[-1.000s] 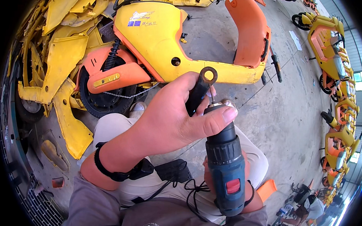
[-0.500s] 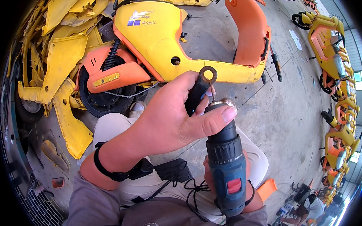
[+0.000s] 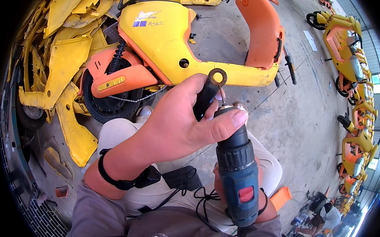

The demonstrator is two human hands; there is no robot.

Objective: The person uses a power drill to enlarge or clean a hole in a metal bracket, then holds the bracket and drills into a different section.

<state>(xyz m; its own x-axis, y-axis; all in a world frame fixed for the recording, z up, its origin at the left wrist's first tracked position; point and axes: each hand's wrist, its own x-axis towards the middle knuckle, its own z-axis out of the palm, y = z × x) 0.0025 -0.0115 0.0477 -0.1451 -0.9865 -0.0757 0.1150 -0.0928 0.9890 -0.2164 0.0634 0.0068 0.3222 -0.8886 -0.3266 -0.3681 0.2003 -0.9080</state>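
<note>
My left hand (image 3: 173, 117) is closed around a black part with a ring end (image 3: 210, 94), its thumb lying across the front of a teal and black cordless drill (image 3: 236, 180). A thin bit (image 3: 222, 98) sticks up from the chuck beside the part; whether its tip is inside the part I cannot tell. My right hand (image 3: 255, 174), mostly hidden behind the drill, grips it from below, with the red switch facing up. Just beyond my hands a yellow and orange scooter (image 3: 155, 45) stands with its rear wheel at the left.
Yellow body panels (image 3: 60, 70) are heaped at the left. A row of similar scooters (image 3: 341, 49) runs along the right. A dark flat pouch (image 3: 181, 179) with cords lies at my lap, an orange piece (image 3: 280, 198) is beside my right knee, and another person (image 3: 327, 220) is at lower right.
The black part and drill tip have edged very slightly upward. The markings on the drill's collar have shifted a little. My grip looks the same.
</note>
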